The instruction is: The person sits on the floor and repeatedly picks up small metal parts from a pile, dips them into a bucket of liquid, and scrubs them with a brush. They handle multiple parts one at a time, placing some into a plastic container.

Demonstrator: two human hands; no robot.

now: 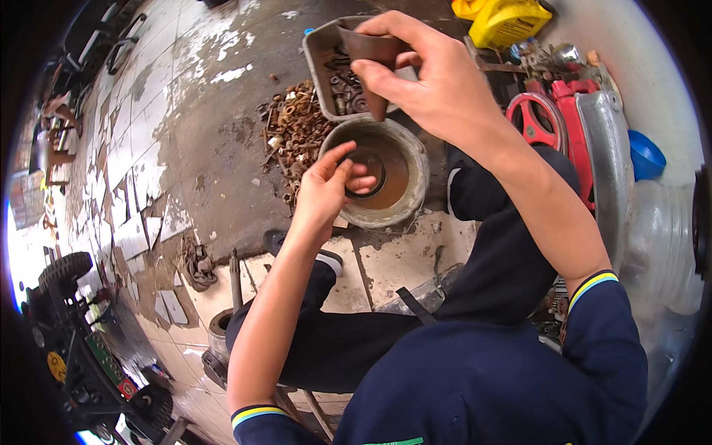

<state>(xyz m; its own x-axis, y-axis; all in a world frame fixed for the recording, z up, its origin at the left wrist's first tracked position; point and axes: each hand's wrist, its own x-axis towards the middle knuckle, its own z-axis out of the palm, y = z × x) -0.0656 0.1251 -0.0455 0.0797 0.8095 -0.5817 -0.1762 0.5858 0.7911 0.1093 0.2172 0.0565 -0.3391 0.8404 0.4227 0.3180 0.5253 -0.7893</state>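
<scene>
My right hand (428, 78) pinches a curved brown sheet (375, 47), which looks like sandpaper, between thumb and fingers. The sheet is raised over the near edge of a grey rectangular tub (316, 72) and the rim of a round bucket. Brown liquid lies in that bucket (420, 167), on the floor before me. Over its left side hovers my left hand (334, 181), fingers apart and loosely bent. Behind those fingers shows a dark ring (382, 181), partly hidden; whether it touches the hand is unclear.
Rusty nuts and bolts (295, 122) are heaped left of the bucket; more metal parts (345, 92) fill the tub. To the right stand a red machine with a wheel (537, 125), a blue bowl (645, 156) and a yellow jug (503, 22). A rag (197, 264) lies among broken tiles.
</scene>
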